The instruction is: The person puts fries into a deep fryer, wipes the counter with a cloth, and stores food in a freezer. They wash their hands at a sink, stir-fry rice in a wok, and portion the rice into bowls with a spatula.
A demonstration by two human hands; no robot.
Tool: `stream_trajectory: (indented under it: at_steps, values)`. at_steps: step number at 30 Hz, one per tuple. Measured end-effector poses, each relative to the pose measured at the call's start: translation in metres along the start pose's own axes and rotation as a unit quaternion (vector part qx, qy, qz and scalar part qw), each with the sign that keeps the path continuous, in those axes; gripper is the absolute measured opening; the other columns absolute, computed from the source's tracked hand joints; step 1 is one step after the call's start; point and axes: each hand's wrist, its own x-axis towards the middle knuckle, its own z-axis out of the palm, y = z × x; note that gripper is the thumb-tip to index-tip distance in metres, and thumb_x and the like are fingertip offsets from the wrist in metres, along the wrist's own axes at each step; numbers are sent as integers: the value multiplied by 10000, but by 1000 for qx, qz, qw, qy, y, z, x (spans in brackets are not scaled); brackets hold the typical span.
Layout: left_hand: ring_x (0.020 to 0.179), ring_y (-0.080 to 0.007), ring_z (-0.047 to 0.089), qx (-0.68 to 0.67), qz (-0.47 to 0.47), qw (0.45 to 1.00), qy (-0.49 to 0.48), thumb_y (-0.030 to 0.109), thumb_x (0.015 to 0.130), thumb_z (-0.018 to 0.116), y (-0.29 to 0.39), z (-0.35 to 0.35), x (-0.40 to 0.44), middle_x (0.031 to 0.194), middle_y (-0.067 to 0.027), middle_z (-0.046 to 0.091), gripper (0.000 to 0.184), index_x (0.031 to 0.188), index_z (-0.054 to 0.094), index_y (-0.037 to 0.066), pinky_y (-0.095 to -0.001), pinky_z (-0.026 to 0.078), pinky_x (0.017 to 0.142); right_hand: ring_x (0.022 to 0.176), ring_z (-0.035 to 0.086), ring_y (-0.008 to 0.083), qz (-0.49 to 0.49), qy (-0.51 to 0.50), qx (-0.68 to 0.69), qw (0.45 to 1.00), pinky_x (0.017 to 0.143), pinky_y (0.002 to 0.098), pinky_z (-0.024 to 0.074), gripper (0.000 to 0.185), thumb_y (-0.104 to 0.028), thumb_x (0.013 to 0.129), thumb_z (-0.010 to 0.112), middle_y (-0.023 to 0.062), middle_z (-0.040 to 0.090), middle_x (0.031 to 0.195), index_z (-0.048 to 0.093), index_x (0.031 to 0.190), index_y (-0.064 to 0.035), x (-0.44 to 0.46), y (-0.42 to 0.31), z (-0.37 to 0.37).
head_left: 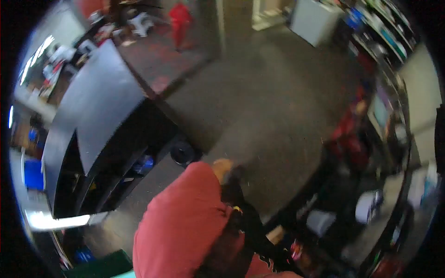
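Note:
A red-pink sleeve rises from the bottom of the head view, and at its end my left hand shows as a small blurred patch. Its fingers are too smeared to make out. Against it lies a dark shape, also blurred; whether the hand holds it I cannot tell. Just left of the hand, a round black object sits beside the black shelving. My right hand does not show.
At the left stands a large grey-topped unit with dark shelves holding a blue item. Brown floor stretches ahead. A white cabinet is at the top right, with cluttered shelves and dark furniture along the right.

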Motion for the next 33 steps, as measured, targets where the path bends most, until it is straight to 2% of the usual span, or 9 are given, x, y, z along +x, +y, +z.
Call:
stream_trajectory:
  at_steps: [4,11,15,18,21,23,30,32,33]
  values:
    - [1079,-340,662,-213,-269,904,254,283,884,559,-135,-169,-4,1171,-163,691,366,1132,714,65,-452,524,904,720,554,160,-24,-113,-26,993,601,328,462,265,-207,934,597,44,579,833,585,1151,-55,88,-103,128]
    - [1138,-372,615,-217,-230,911,264,365,916,513,-180,-318,36,1204,-179,663,440,1130,694,26,-479,493,941,620,556,136,-97,-360,9,928,519,310,455,241,-204,936,601,30,586,744,604,1122,-50,238,-253,351]
    - [706,-296,695,-212,-192,940,185,449,1003,437,-116,-347,75,888,-152,724,559,959,708,-38,-443,542,805,583,539,137,-72,-400,5,914,520,286,458,138,-182,955,623,36,570,740,620,1016,-58,288,-332,436]
    - [682,-268,698,-244,-223,930,160,452,1019,409,-32,-396,134,855,-145,721,577,955,712,-34,-436,545,772,561,521,135,-238,-418,-198,854,518,277,461,152,-206,979,580,51,551,712,624,988,-61,426,-266,452]
    - [688,-240,701,-306,-196,928,84,442,1019,420,55,-446,197,826,-122,720,536,1047,699,-14,-421,544,705,560,531,147,-145,-360,-291,874,515,296,466,143,-208,972,573,44,547,692,621,951,-75,467,-392,466]
    - [907,-275,703,-143,45,979,138,351,972,474,94,-465,259,1010,-132,718,382,1094,711,77,-475,541,761,559,538,155,-115,-345,-304,880,513,308,468,140,-209,967,569,40,544,679,619,927,-85,525,-457,475]
    - [696,-206,689,-361,-144,920,43,338,962,534,159,-599,379,885,-104,732,367,1104,698,42,-402,533,657,556,562,184,-36,-318,-231,919,505,352,479,158,-213,951,553,26,535,634,612,841,-117,725,-651,503]
    - [862,-343,688,-52,-38,988,141,268,921,547,162,-631,397,926,-140,718,291,1104,709,111,-480,549,762,556,569,192,-14,-315,-201,927,502,365,481,169,-214,947,548,22,532,621,610,816,-127,776,-690,522]
    - [878,-352,685,-188,-102,968,132,241,881,573,169,-647,404,939,-140,719,288,1106,712,127,-484,549,769,555,572,196,-2,-310,-182,933,501,371,483,175,-215,944,546,20,531,614,609,804,-131,801,-710,528]
